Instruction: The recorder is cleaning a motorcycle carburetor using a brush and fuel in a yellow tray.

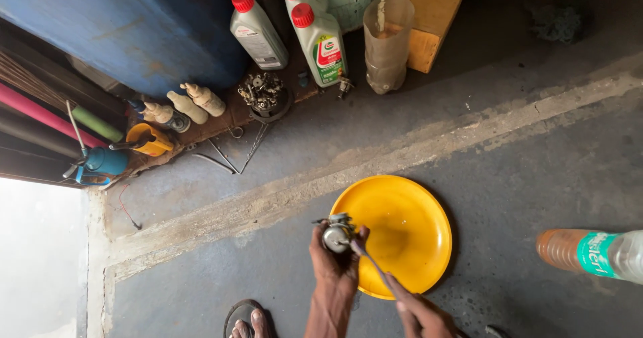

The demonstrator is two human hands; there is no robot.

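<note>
Carburetor (337,234) sat clamped in the left hand (333,261) at the yellow basin's (415,244) left rim; the right hand (420,314) pinched a thin tool (368,261) slanting up to it.

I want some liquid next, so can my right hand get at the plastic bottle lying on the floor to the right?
Probably yes, once freed. The right hand holds a thin tool against the metal part; bare floor separates it from the plastic bottle, with nothing between.

Against the wall: blue barrel (134,23), three red-capped oil bottles (321,40), cut plastic bottle (387,40), cardboard box (432,10), blue oil can (104,160). On the floor (522,150), right: lying plastic bottle (593,254).
</note>
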